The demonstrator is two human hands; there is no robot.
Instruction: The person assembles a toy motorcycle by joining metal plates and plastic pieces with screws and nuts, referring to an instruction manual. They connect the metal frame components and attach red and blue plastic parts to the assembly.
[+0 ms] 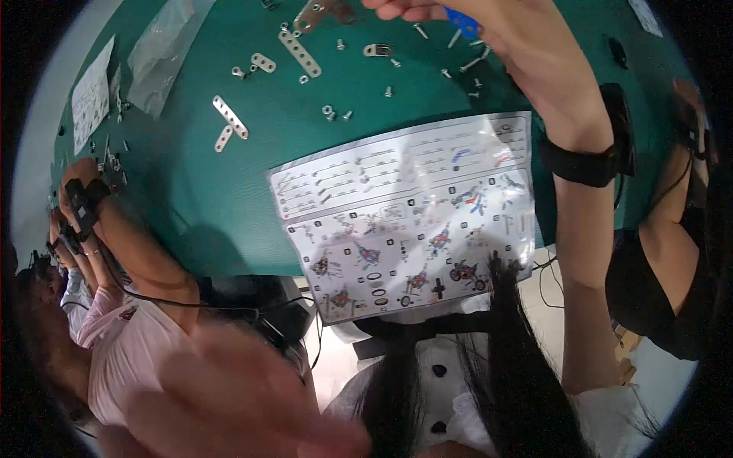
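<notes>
My right hand [496,19] reaches to the far edge of the view, partly cut off, with its fingers curled. A blue metal piece with holes [462,23] shows between its fingers and palm. Close to the camera at lower left, my left hand [252,389] is a large blur; its fingers cannot be made out. Left of the right hand lie a shiny bracket [324,14], a long perforated strip [298,53] and a small bent bracket [377,50]. Loose screws [447,73] and nuts [327,110] are scattered around them.
A printed assembly sheet [412,206] overhangs the near edge of the green table [229,183]. Farther left are two joined strips [230,118], a plastic bag [164,57] and another sheet [93,99]. Other people sit on both sides; a co-worker's arm [137,229] rests at left.
</notes>
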